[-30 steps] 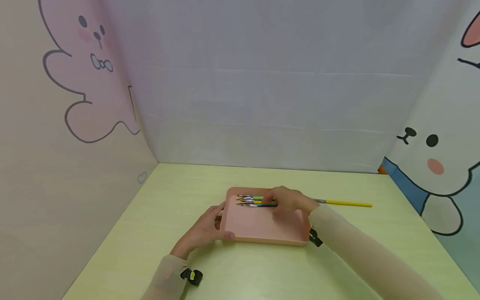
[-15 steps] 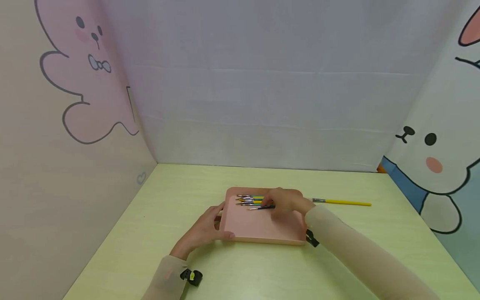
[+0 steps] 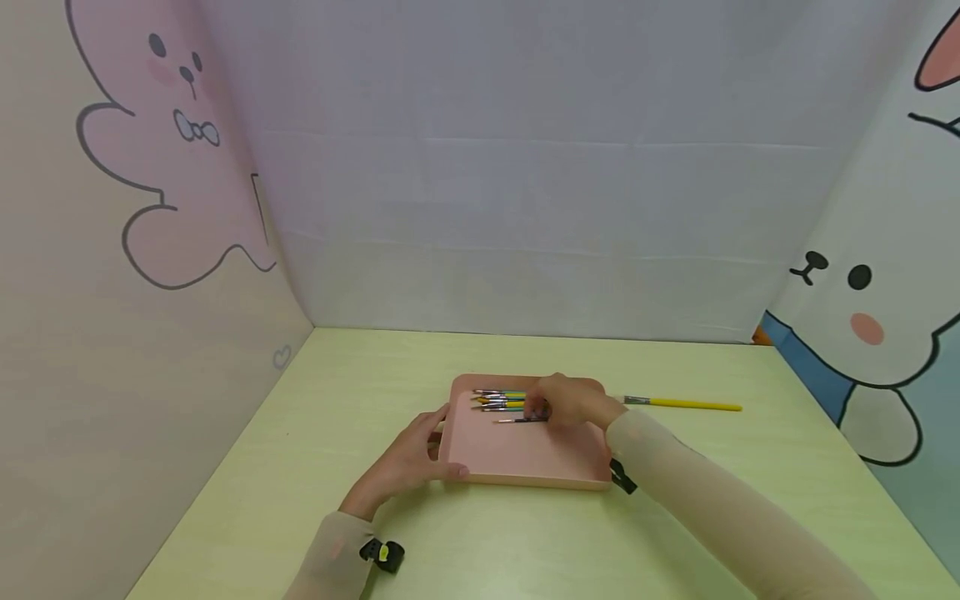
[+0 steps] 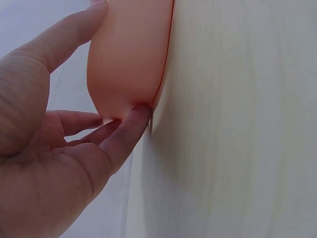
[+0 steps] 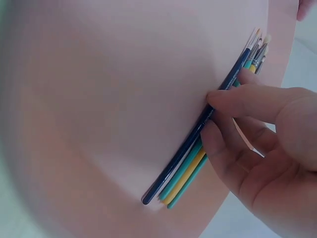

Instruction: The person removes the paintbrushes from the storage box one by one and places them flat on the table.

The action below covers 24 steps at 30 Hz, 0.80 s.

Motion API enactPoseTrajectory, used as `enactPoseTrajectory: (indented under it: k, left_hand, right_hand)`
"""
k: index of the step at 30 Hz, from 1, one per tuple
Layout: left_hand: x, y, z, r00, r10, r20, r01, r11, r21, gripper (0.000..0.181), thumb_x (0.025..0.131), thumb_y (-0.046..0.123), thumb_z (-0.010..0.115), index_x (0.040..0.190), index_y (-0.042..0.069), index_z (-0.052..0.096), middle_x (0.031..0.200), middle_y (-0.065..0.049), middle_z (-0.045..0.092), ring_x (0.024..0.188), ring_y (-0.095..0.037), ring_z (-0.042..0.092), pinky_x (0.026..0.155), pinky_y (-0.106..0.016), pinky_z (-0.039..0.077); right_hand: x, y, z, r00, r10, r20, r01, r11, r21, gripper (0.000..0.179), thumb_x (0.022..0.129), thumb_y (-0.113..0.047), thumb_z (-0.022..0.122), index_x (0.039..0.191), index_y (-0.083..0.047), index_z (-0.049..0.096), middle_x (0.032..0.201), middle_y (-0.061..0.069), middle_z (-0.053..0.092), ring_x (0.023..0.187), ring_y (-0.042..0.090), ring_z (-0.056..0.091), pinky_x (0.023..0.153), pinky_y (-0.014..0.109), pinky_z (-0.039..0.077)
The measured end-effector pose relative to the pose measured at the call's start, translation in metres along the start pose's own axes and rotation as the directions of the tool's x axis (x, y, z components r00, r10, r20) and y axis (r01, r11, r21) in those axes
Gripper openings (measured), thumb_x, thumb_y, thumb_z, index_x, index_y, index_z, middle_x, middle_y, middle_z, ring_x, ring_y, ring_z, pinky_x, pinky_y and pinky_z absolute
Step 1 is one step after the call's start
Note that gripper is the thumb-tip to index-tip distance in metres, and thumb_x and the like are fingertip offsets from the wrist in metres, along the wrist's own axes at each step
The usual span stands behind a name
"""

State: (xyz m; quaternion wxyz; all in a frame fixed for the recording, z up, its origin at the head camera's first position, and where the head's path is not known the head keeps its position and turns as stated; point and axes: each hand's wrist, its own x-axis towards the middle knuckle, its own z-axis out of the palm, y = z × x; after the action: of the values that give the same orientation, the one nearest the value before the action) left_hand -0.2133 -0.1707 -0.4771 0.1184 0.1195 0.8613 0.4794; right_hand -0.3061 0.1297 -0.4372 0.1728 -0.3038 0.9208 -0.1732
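A pink rectangular tray [image 3: 517,461] lies on the table. My left hand [image 3: 405,457] grips its left end, thumb at the near corner and fingers along the side; the left wrist view shows the fingertips at the tray's lower corner [image 4: 119,64]. Over the tray, my right hand [image 3: 567,402] pinches a thin dark blue paintbrush [image 5: 178,153] between thumb and fingers. Several other paintbrushes [image 3: 498,400] with green and yellow handles lie side by side just behind it, bristles pointing left. The hand covers much of their handles in the head view.
A larger flat paintbrush with a yellow handle [image 3: 690,405] extends to the right past the tray's right edge. Pale walls with cartoon animals stand at the left [image 3: 172,217] and right [image 3: 892,333] of the yellowish table [image 3: 360,375], and a white backdrop [image 3: 525,208] closes the rear.
My right hand has drawn the dark blue paintbrush slightly toward the near side, apart from the other brushes. The left hand and the tray stay in place.
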Motion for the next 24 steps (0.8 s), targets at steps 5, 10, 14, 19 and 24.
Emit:
enactPoseTrajectory:
  k: [5, 10, 14, 19, 24]
  left_hand:
    - [0.0, 0.0, 0.0, 1.0, 0.001, -0.004, -0.001, 1.0, 0.004, 0.115, 0.079, 0.033, 0.097, 0.169, 0.013, 0.029, 0.158, -0.017, 0.043, 0.138, -0.036, 0.057, 0.113, -0.049, 0.051]
    - [0.0, -0.001, 0.0, 1.0, 0.003, -0.007, -0.003, 1.0, 0.007, 0.115, 0.079, 0.032, 0.097, 0.169, 0.013, 0.029, 0.159, -0.017, 0.043, 0.137, -0.036, 0.057, 0.113, -0.05, 0.052]
    - [0.0, -0.001, 0.001, 1.0, 0.0, -0.006, 0.0, 1.0, 0.002, 0.114, 0.079, 0.031, 0.097, 0.169, 0.014, 0.029, 0.158, -0.017, 0.043, 0.138, -0.036, 0.057, 0.113, -0.051, 0.051]
    - [-0.001, 0.0, 0.001, 1.0, 0.005, -0.004, -0.005, 1.0, 0.002, 0.114, 0.079, 0.03, 0.097, 0.169, 0.014, 0.029, 0.158, -0.018, 0.043, 0.138, -0.037, 0.057, 0.113, -0.051, 0.051]
    - [-0.002, 0.0, 0.0, 1.0, 0.011, -0.006, -0.011, 1.0, -0.011, 0.114, 0.079, 0.031, 0.097, 0.169, 0.014, 0.029, 0.158, -0.017, 0.043, 0.138, -0.036, 0.057, 0.114, -0.051, 0.051]
  right_hand:
    - [0.001, 0.002, 0.002, 1.0, 0.008, -0.011, -0.008, 1.0, -0.008, 0.042, 0.086, 0.023, 0.066, 0.101, -0.014, 0.078, 0.097, 0.0, 0.069, 0.09, 0.017, 0.06, 0.082, 0.029, 0.054]
    - [0.001, 0.004, 0.003, 1.0, -0.004, -0.021, 0.004, 1.0, -0.017, 0.041, 0.087, 0.023, 0.064, 0.099, -0.013, 0.078, 0.094, -0.001, 0.068, 0.088, 0.016, 0.058, 0.082, 0.029, 0.053]
    - [-0.001, 0.005, 0.003, 1.0, -0.012, -0.02, 0.012, 1.0, -0.009, 0.041, 0.088, 0.022, 0.063, 0.1, -0.013, 0.079, 0.095, 0.0, 0.069, 0.092, 0.019, 0.058, 0.085, 0.031, 0.052]
    - [-0.008, 0.006, -0.002, 1.0, 0.0, -0.031, 0.001, 1.0, 0.01, 0.042, 0.092, 0.018, 0.063, 0.104, -0.018, 0.081, 0.103, -0.004, 0.07, 0.101, 0.021, 0.058, 0.092, 0.039, 0.052]
    - [-0.015, 0.01, -0.015, 0.986, -0.149, -0.07, 0.151, 0.988, 0.038, 0.042, 0.09, 0.022, 0.061, 0.11, -0.009, 0.081, 0.108, 0.001, 0.074, 0.098, 0.02, 0.066, 0.09, 0.037, 0.06]
